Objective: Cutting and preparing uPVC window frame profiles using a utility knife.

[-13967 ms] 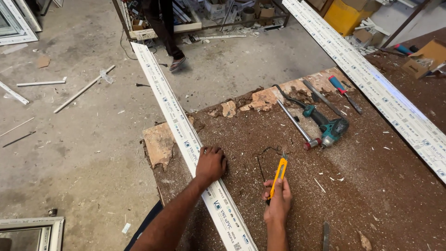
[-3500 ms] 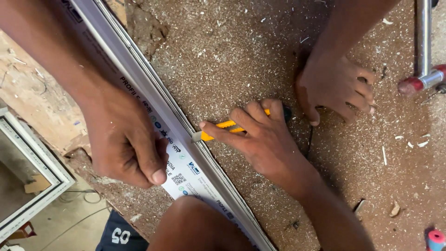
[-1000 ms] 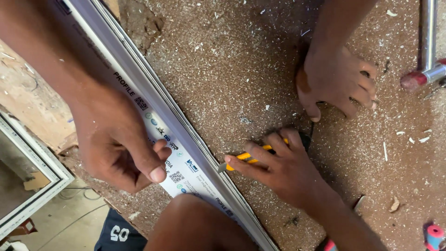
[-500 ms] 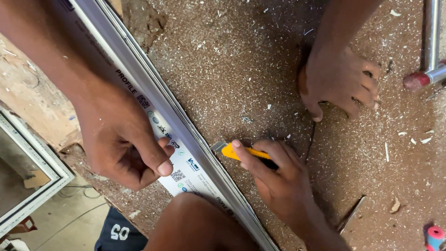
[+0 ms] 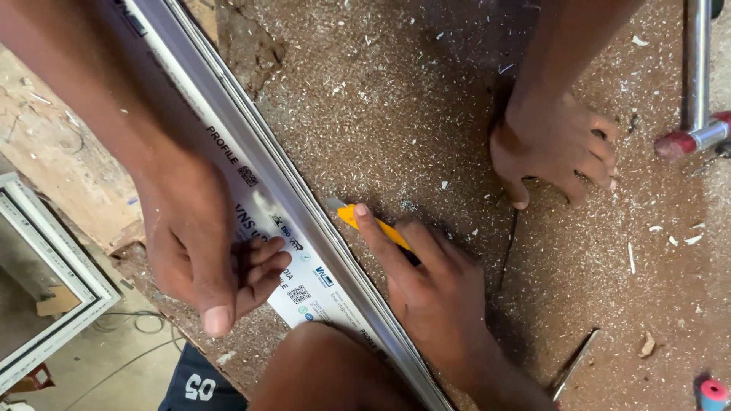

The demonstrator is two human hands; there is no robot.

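A long white window profile (image 5: pixel 251 175) with printed film lies diagonally along the edge of a brown chipboard table (image 5: pixel 396 99). My left hand (image 5: pixel 202 251) grips it, fingers curled on the film and thumb over the table's edge. My right hand (image 5: pixel 434 297) holds a yellow utility knife (image 5: pixel 373 224), index finger along its back, blade tip at the profile's right edge. Another person's hand (image 5: pixel 556 148) rests on the table at the upper right, on a thin dark strip.
Sawdust and chips cover the table. A metal tube with a red end (image 5: pixel 697 129) lies at the top right, a thin metal sliver (image 5: pixel 572 364) and a pink-capped item (image 5: pixel 712 394) at the bottom right. A white window frame (image 5: pixel 46 304) sits on the floor left. My knee (image 5: pixel 327 365) is below.
My right hand has turned and slid the knife up along the profile's right edge. My left hand and the other person's hand have stayed almost still.
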